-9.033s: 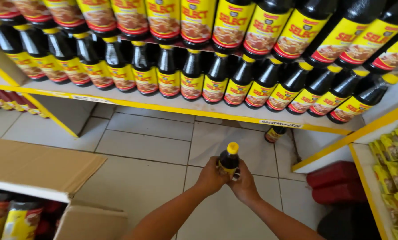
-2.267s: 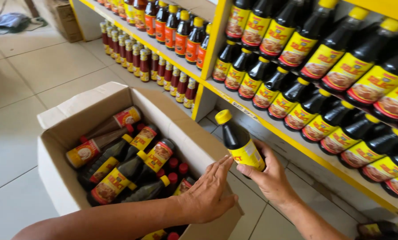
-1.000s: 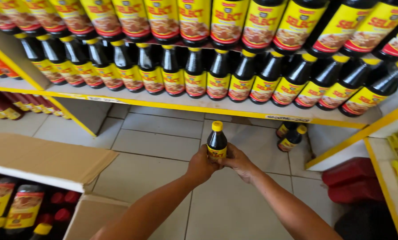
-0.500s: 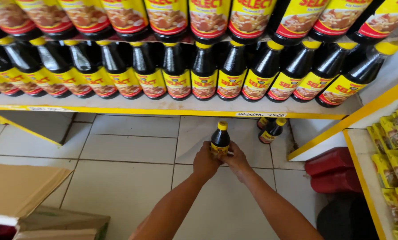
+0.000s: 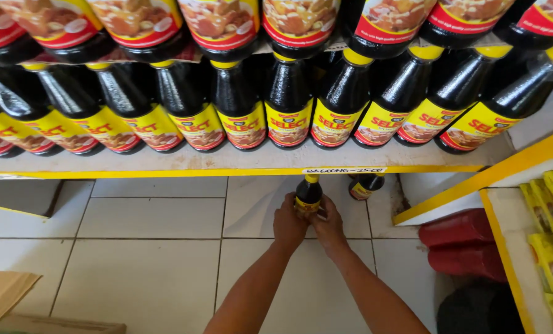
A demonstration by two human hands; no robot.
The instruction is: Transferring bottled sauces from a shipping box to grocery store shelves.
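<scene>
Bottle (image 5: 308,196) of dark glossy sauce, yellow-capped and yellow-labelled, stands upright on the pale tiled floor (image 5: 146,260) just below the yellow-edged shelf (image 5: 227,166). Left hand (image 5: 289,224) and right hand (image 5: 329,226) press around its body from either side — fingers curled on it. One more such bottle (image 5: 365,185) stands just beside it, under the shelf. On the shelf, nine like bottles in a row.
</scene>
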